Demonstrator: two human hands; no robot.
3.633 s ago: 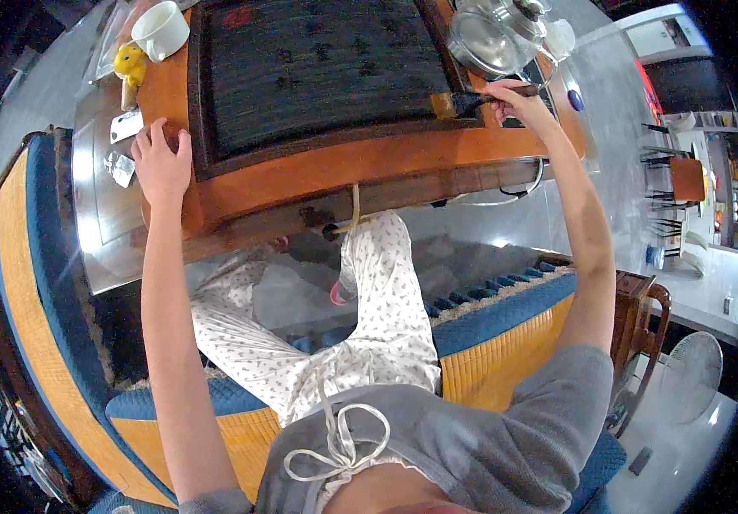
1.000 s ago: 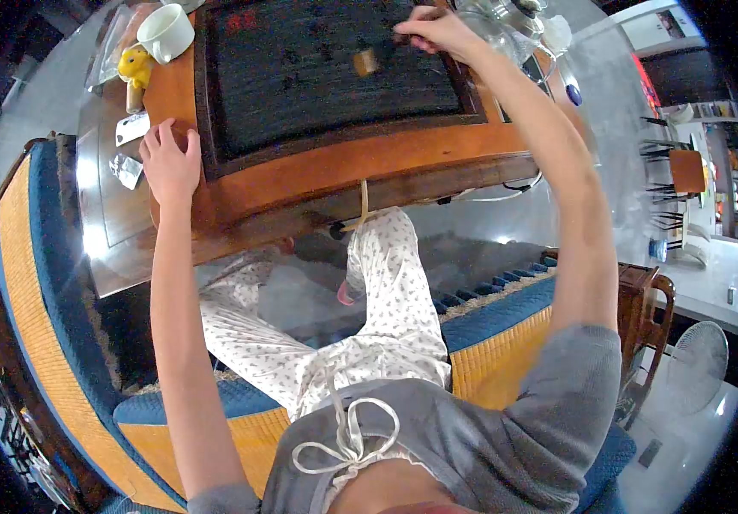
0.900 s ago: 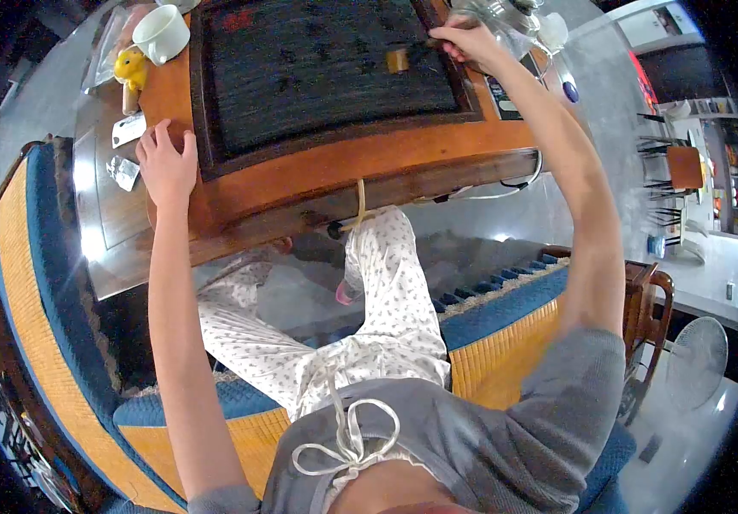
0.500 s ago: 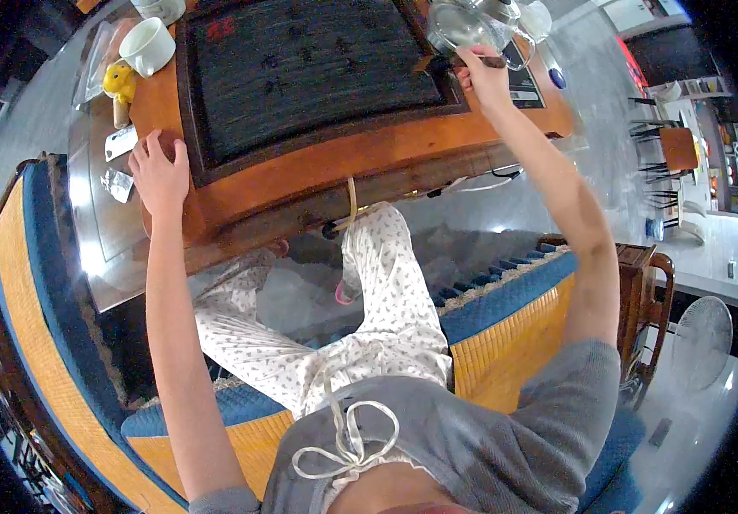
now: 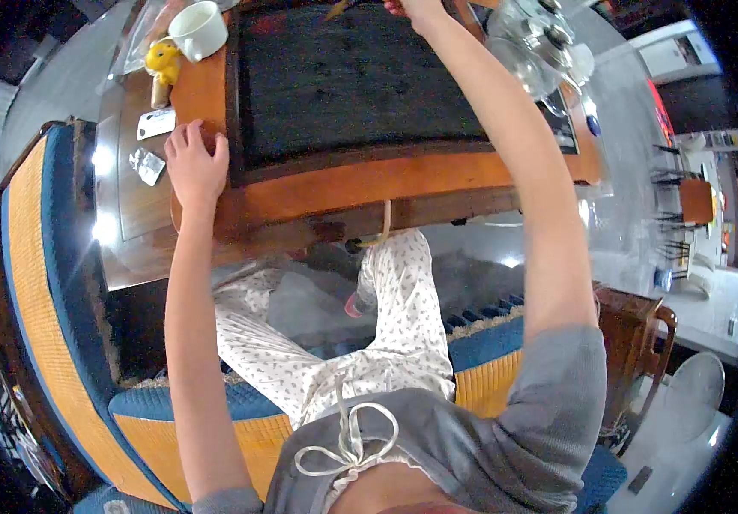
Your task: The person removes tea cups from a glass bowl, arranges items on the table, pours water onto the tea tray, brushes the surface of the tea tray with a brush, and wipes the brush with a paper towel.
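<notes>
At the top edge of the view, my right hand (image 5: 416, 10) is closed around a brush (image 5: 340, 8) with pale brown bristles, held over the far part of a dark framed panel (image 5: 352, 90). My left hand (image 5: 197, 163) rests with fingers spread on the orange-brown wooden border, by the panel's left side. Just left of it lie a white card (image 5: 156, 123) and a crumpled silvery wrapper (image 5: 147, 165). Part of my right hand is cut off by the frame edge.
A white mug (image 5: 198, 31) and a yellow figure (image 5: 163, 62) stand at the back left. Glass pots (image 5: 530, 53) are at the back right, beside my right forearm. Below are a blue and yellow padded seat (image 5: 489, 377), a wooden armrest (image 5: 634, 334) and a fan (image 5: 696, 385).
My right hand and the brush have moved from the panel's right edge, near the pots, to its far side. My left hand stays on the border. The whole view has shifted.
</notes>
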